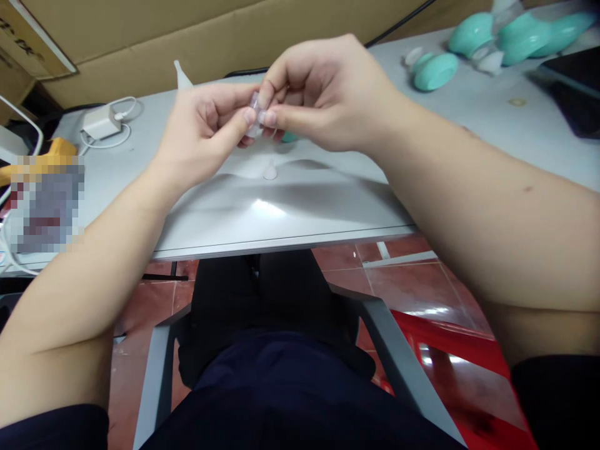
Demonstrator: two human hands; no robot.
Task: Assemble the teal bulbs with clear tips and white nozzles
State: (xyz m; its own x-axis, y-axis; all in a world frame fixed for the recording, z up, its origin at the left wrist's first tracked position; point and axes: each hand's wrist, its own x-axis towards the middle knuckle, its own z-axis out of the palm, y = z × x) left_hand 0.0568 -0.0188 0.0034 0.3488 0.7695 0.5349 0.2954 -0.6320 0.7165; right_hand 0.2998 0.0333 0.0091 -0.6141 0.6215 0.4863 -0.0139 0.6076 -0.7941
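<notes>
Above the middle of the table, my left hand [210, 128] pinches a small clear plastic piece [254, 130] between thumb and fingers. My right hand [319, 94] meets it from the other side, its thumb and index finger closed at the piece's right end. Whether the right fingers grip this same piece or a separate small part is hidden. On the table just below the hands sits a small whitish cone-shaped piece [270, 170]. A bit of teal [289, 137] shows beneath my right fingers, mostly covered. Behind my left hand a white pointed nozzle [182, 76] stands upright.
Several teal rounded bodies with clear parts [473, 37] lie at the back right, near a dark flat device [572, 94] and a small ring [517, 102]. At left are a white charger [101, 122] with cable and a yellow object [60, 153]. Cardboard [154, 31] lines the back.
</notes>
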